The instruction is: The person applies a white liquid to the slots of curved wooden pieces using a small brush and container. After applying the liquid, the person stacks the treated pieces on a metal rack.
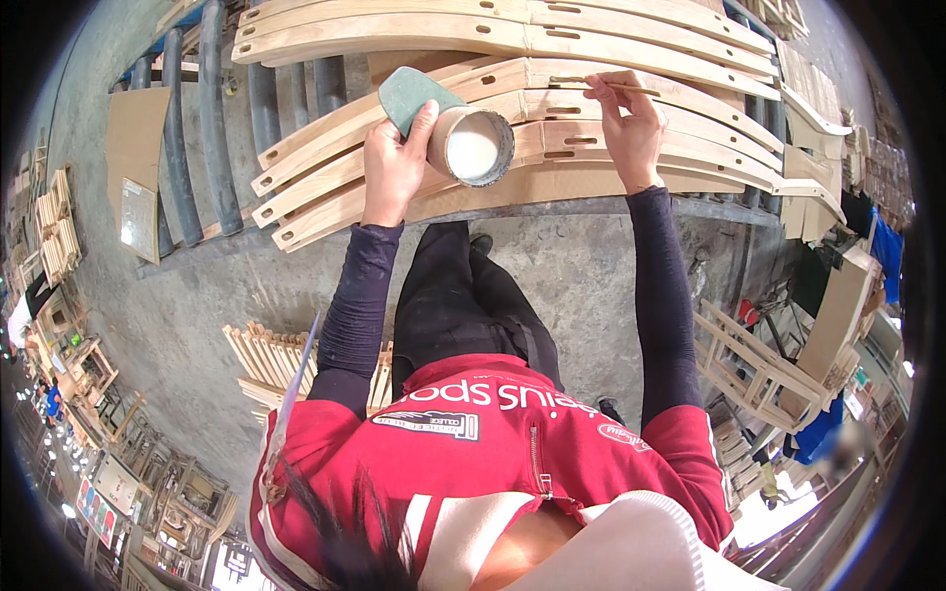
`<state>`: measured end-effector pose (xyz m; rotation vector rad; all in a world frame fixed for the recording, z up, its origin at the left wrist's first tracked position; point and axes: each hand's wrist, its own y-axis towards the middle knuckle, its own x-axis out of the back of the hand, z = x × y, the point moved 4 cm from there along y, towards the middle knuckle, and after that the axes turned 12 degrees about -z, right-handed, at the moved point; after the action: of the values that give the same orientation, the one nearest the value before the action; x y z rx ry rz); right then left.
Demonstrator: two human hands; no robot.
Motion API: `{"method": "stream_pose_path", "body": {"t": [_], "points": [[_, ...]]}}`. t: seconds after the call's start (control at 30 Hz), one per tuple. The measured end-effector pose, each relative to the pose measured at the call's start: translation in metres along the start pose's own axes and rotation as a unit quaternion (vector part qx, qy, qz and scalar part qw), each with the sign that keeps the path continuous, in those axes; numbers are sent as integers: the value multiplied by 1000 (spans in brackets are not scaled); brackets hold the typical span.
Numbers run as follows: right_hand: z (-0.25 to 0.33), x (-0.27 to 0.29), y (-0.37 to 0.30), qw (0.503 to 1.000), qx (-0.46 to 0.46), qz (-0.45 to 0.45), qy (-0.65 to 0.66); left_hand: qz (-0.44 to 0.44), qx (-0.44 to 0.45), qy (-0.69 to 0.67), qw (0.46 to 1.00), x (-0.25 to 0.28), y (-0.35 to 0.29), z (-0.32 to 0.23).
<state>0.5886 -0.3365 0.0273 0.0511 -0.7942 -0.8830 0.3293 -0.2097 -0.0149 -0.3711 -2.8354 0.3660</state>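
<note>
My left hand (pixel 392 163) grips a round cup (pixel 442 138) with a crusted rim, holding white liquid (pixel 474 145). A flat green piece (pixel 414 97) with a rounded end sticks out beside the cup, under my fingers. Between the fingertips of my right hand (pixel 634 133) is a thin wooden stick (pixel 641 91), pinched and roughly level. Its left tip lies over a slot in one of the curved wooden rails (pixel 680 103). Several such pale rails with oval slots run side by side beneath both hands; the cup hides part of them.
The rails rest on a roller conveyor (pixel 212 128) with cardboard under some of them. Farther off lies another group of curved rails (pixel 394 37). A cardboard sheet (pixel 136 128) is at the left. Stacked wooden sticks (pixel 258 360) and a wooden frame (pixel 754 364) stand near the floor.
</note>
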Motion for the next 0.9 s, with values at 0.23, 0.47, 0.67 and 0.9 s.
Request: {"method": "stream_pose_path", "body": {"t": [0.23,0.47,0.67,0.9], "points": [[4,8,0,997,21,-5,-73,-33,-32,-48,998,6,1,-8],[-2,10,2,994,-7,-3,-107,-24,-29,-50,998,16,5,-7],[11,-3,1,999,22,-11,-28,3,18,-18,1000,27,9,-15],[-6,25,10,997,-49,-17,-56,-48,-101,-13,994,29,26,-20]]}}
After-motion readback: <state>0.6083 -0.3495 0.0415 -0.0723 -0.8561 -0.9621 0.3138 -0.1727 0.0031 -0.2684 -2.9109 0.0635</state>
